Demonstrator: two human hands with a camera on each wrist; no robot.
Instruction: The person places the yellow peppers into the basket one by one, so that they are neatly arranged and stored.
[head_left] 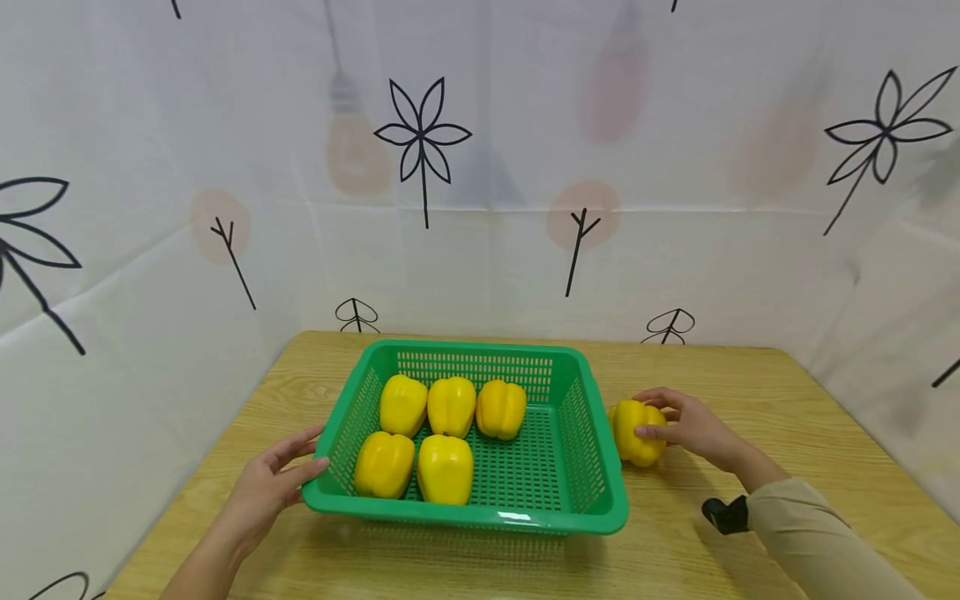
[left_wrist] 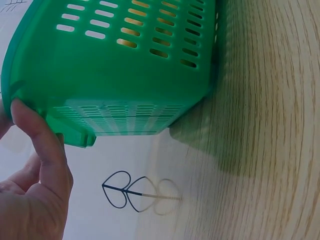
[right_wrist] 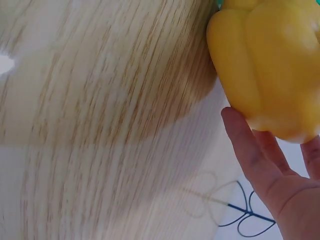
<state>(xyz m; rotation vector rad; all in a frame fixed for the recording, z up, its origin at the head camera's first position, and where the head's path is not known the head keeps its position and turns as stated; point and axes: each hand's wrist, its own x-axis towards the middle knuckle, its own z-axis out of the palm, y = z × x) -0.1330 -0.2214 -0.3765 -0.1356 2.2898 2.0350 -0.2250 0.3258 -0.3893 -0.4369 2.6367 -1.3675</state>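
A green plastic basket (head_left: 516, 518) stands on the table with several yellow bell peppers (head_left: 446, 469) in its left and middle part. At its left end my left hand (head_left: 258, 483) grips the rim, thumb on top and fingers below the edge. The left wrist view shows this hand (left_wrist: 42, 175) at the rim, beside the slotted wall. Just outside the basket's right wall, my right hand (head_left: 693, 429) holds another yellow bell pepper (head_left: 637, 433) between thumb and fingers. Close up in the right wrist view, the fingertips touch the lower end of this bell pepper (right_wrist: 270, 65).
The wood-grain table (head_left: 675, 550) runs back to a white patterned curtain (head_left: 480, 275), which also hangs along both sides. A small black object (head_left: 726, 515) sits at the right sleeve (head_left: 810, 533). Inside the basket, the right part of the slotted floor (head_left: 525, 467) shows bare.
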